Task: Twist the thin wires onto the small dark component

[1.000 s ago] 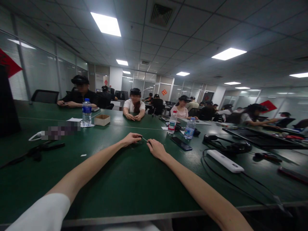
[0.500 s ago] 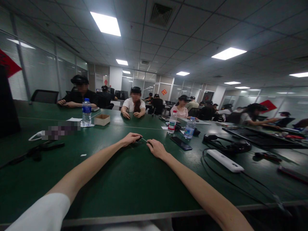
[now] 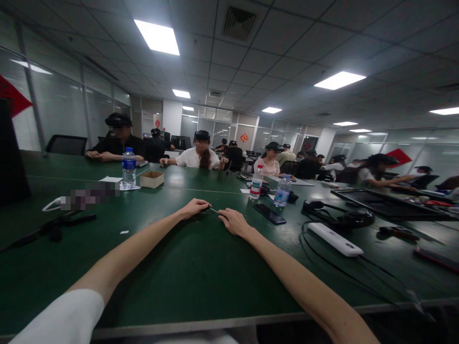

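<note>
Over the middle of the green table point(image 3: 186, 286), my left hand point(image 3: 193, 208) is closed in a pinch on the dark handle of a small screwdriver point(image 3: 214, 210). Its thin metal shaft points right, toward my right hand point(image 3: 233, 221). The fingers of my right hand are closed together at the far end of the shaft, and the tip is hidden by them. Both forearms reach forward low over the tabletop. Just right of my right hand lies a black phone point(image 3: 269, 213).
Bottles stand ahead: one blue-capped point(image 3: 129, 168), one red-capped point(image 3: 256, 182), another pale-blue-capped point(image 3: 282, 191). A small open box point(image 3: 152, 179) sits at centre left. Rightward are a black headset point(image 3: 337, 214), a white power bank point(image 3: 335, 239) with cables, and a black tray point(image 3: 387, 203). Several people sit beyond.
The person across the table has moved their hands apart, out to both sides. My own hands and the screwdriver stay almost in the same place.
</note>
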Tool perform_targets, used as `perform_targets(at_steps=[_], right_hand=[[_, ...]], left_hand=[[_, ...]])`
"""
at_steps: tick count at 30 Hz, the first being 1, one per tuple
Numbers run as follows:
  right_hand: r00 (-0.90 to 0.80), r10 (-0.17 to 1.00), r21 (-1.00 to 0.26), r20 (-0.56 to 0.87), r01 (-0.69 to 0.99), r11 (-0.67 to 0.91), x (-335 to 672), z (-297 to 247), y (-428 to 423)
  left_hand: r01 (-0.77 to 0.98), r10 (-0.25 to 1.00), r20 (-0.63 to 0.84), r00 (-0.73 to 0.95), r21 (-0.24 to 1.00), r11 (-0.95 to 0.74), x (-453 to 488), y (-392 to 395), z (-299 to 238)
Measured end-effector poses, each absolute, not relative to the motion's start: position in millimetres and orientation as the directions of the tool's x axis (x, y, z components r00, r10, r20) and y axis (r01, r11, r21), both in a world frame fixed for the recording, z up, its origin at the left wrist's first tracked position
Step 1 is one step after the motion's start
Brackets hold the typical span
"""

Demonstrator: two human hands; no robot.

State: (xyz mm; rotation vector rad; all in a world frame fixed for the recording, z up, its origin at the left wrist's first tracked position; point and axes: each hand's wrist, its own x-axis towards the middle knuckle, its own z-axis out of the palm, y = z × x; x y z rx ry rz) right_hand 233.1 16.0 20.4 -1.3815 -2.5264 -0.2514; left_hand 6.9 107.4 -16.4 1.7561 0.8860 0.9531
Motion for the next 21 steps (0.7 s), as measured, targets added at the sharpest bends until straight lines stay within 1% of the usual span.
perform_targets(at_steps=[3, 6, 8, 11, 16, 18, 21], right_hand=[[-0.569, 0.771, 0.097, 0.287, 0.818, 0.567, 230, 22, 14], [-0.652, 0.720, 0.172, 0.237, 0.758, 0.629, 223, 23, 11], [-0.663, 0.714, 0.185, 0.225, 0.748, 0.637, 218, 22, 9], [-0.604, 0.751, 0.133, 0.267, 0.795, 0.592, 215, 19, 10], [-0.462, 0.820, -0.033, 0.336, 0.865, 0.501, 219, 14, 14], [-0.437, 0.831, -0.063, 0.343, 0.872, 0.485, 220, 14, 15], [-0.420, 0.839, -0.076, 0.347, 0.879, 0.471, 220, 13, 15]], left_hand=[[0.172, 0.870, 0.237, 0.432, 0.925, -0.338, 9, 107, -16], [0.166, 0.853, 0.267, 0.449, 0.913, -0.373, 11, 106, -14], [0.154, 0.851, 0.273, 0.449, 0.914, -0.374, 11, 106, -14], [0.120, 0.870, 0.246, 0.427, 0.938, -0.325, 10, 111, -17], [0.062, 0.886, 0.229, 0.402, 0.959, -0.276, 10, 120, -23], [0.046, 0.886, 0.233, 0.401, 0.961, -0.273, 10, 121, -24], [0.046, 0.888, 0.227, 0.401, 0.962, -0.268, 11, 122, -25]])
